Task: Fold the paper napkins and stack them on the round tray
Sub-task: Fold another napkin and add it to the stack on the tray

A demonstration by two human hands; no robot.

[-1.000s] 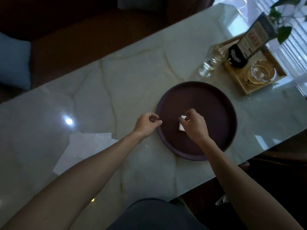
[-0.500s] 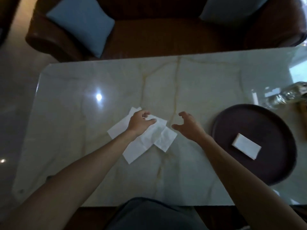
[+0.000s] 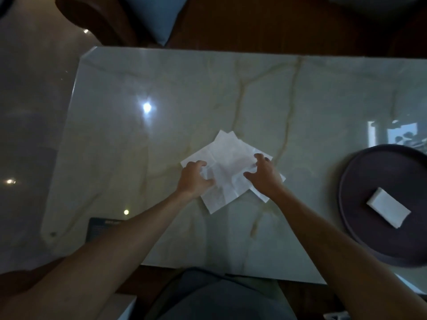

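Several unfolded white paper napkins (image 3: 227, 155) lie overlapping in a loose pile at the middle of the marble table (image 3: 161, 135). My left hand (image 3: 193, 180) grips the top napkin at its left side, thumb and fingers curled on the paper. At the top napkin's right side, my right hand (image 3: 264, 177) pinches it with curled fingers. The paper between my hands looks slightly raised and creased. The dark round tray (image 3: 346, 195) sits at the right, partly cut off by the frame. One folded napkin (image 3: 388, 210) rests on the tray.
A dark card (image 3: 101, 228) lies near the table's front left edge, partly under my left forearm. A brown sofa (image 3: 254, 24) with a blue cushion (image 3: 154, 17) stands beyond the far edge. The table's front edge is close to my lap.
My right hand left the folded napkin on the tray and moved left to the pile. My left hand came to the pile too. Both now hold the top napkin.
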